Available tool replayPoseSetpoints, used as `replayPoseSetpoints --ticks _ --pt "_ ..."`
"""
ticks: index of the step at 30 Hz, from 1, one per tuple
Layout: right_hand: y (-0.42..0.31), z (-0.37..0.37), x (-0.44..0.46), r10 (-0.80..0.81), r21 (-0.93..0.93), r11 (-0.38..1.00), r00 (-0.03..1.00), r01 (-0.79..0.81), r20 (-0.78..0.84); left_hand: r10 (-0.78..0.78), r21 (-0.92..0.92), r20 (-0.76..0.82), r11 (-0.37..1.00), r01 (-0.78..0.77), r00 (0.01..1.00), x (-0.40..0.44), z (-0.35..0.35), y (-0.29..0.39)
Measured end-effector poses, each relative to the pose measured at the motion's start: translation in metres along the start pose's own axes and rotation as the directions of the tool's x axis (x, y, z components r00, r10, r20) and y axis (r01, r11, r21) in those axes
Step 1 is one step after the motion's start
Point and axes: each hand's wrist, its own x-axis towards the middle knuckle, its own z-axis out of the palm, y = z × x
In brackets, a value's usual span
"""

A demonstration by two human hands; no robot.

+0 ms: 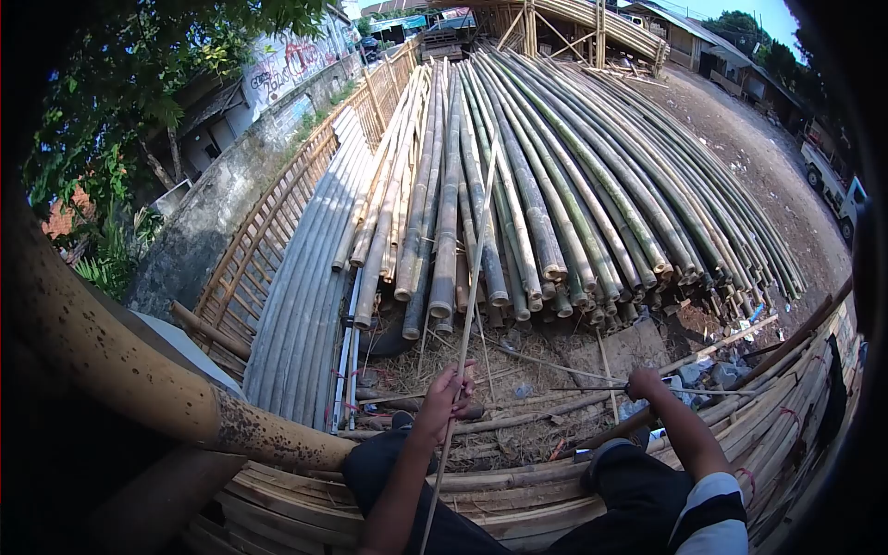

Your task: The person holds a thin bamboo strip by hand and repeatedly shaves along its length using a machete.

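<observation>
My left hand [444, 403] is closed around a long, thin bamboo strip [476, 254]. The strip slants from the pile in front down past my left leg to the bottom of the view. My right hand [646, 384] is in a fist, out to the right above the littered ground. A thin stick-like length [592, 387] shows beside that fist, but I cannot tell whether the fingers grip it or what it is. Both my legs, in dark trousers [638, 495], are bent beneath my arms.
A big pile of bamboo poles [555, 203] fills the ground ahead. Corrugated sheets [305, 305] and a bamboo fence [268, 222] stand left. A thick bamboo pole [277, 430] crosses close on my left. Split bamboo [786, 425] lies right. A truck [832, 180] stands far right.
</observation>
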Motion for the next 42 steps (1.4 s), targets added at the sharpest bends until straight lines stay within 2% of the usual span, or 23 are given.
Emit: replayPoseSetpoints --ticks 1,2,5,7,8,11,13,14,16,17,19,21,23,28,30,31,34,35,37,38,39,41,42 --pt "0.0 -0.002 -0.001 -0.036 -0.027 0.999 0.997 0.038 0.074 0.011 0.011 -0.003 1.0 -0.011 1.0 -0.01 0.002 0.008" --pt "0.0 -0.003 -0.001 -0.004 -0.019 1.0 0.995 0.006 0.103 -0.01 -0.049 0.025 0.999 0.011 1.0 -0.02 0.002 0.014" --pt "0.006 0.016 0.011 0.025 0.006 1.0 1.0 -0.025 0.011 -0.046 -0.144 0.047 0.988 0.052 0.998 -0.055 0.006 0.022" --pt "0.006 0.004 0.0 0.003 -0.003 1.0 0.999 -0.003 0.035 -0.138 -0.29 0.036 0.946 0.142 0.99 -0.081 0.007 0.018" --pt "0.005 0.001 -0.003 0.007 0.013 1.0 0.999 -0.007 0.042 -0.163 -0.335 0.102 0.923 0.189 0.981 -0.093 0.001 0.013" --pt "0.003 -0.004 -0.007 -0.004 0.013 1.0 0.999 0.004 0.044 -0.156 -0.353 0.139 0.915 0.197 0.978 -0.121 -0.013 -0.01" --pt "0.003 0.0 -0.008 -0.013 -0.009 1.0 0.999 0.013 0.039 -0.184 -0.338 0.108 0.917 0.211 0.977 -0.129 -0.014 -0.021" --pt "0.003 0.003 -0.005 -0.004 0.0 1.0 1.0 0.004 -0.031 -0.244 -0.334 0.039 0.911 0.242 0.969 -0.13 -0.013 -0.027" --pt "0.004 0.01 0.0 -0.002 0.011 1.0 0.988 0.004 -0.153 -0.325 -0.327 -0.037 0.897 0.296 0.945 -0.128 -0.011 -0.037" --pt "0.004 0.015 0.0 0.0 0.011 1.0 0.989 0.001 -0.148 -0.33 -0.329 -0.035 0.895 0.301 0.943 -0.125 -0.016 -0.044" --pt "0.006 0.014 0.003 0.015 0.026 1.0 0.987 -0.011 -0.16 -0.347 -0.38 0.066 0.858 0.345 0.936 -0.112 -0.024 -0.052" --pt "0.004 0.005 -0.003 0.021 0.014 1.0 0.988 -0.019 -0.156 -0.35 -0.313 0.003 0.889 0.333 0.937 -0.101 -0.021 -0.06" --pt "0.005 0.008 -0.002 0.023 0.019 1.0 0.98 -0.019 -0.195 -0.364 -0.448 0.081 0.818 0.36 0.928 -0.085 -0.028 -0.076" --pt "0.006 0.008 0.001 0.07 0.09 0.995 0.959 -0.047 -0.275 -0.473 -0.438 0.064 0.778 0.451 0.879 -0.032 -0.013 -0.062" --pt "0.008 0.012 0.008 0.085 0.104 0.993 0.96 -0.059 -0.266 -0.453 -0.486 0.197 0.725 0.488 0.869 0.002 -0.013 -0.049" --pt "0.006 0.011 0.008 0.084 0.1 0.993 0.96 -0.059 -0.269 -0.449 -0.488 0.198 0.725 0.485 0.871 0.018 -0.01 -0.045" --pt "0.006 0.002 0.004 0.254 0.306 0.938 0.924 -0.163 -0.287 -0.451 -0.423 0.16 0.773 0.473 0.878 0.063 -0.004 -0.05" --pt "0.007 0.001 0.001 0.259 0.302 0.939 0.92 -0.168 -0.295 -0.443 -0.423 0.169 0.774 0.471 0.881 0.07 -0.007 -0.059" --pt "0.01 -0.005 0.003 0.333 0.435 0.881 0.896 -0.185 -0.294 -0.411 -0.402 0.206 0.792 0.46 0.888 0.078 -0.011 -0.078" --pt "0.012 -0.006 0.005 0.366 0.508 0.842 0.884 -0.182 -0.29 -0.426 -0.4 0.166 0.795 0.455 0.89 0.079 -0.011 -0.089" --pt "0.015 -0.004 0.011 0.352 0.49 0.853 0.893 -0.182 -0.28 -0.429 -0.424 0.16 0.783 0.455 0.889 0.076 -0.003 -0.089" --pt "0.019 -0.004 0.029 0.365 0.701 0.707 0.899 -0.099 -0.242 -0.407 -0.326 0.123 0.845 0.424 0.905 0.07 0.012 -0.079" --pt "0.012 -0.014 0.032 0.36 0.787 0.616 0.905 -0.047 -0.228 -0.369 -0.342 0.142 0.853 0.395 0.919 0.071 0.009 -0.081"
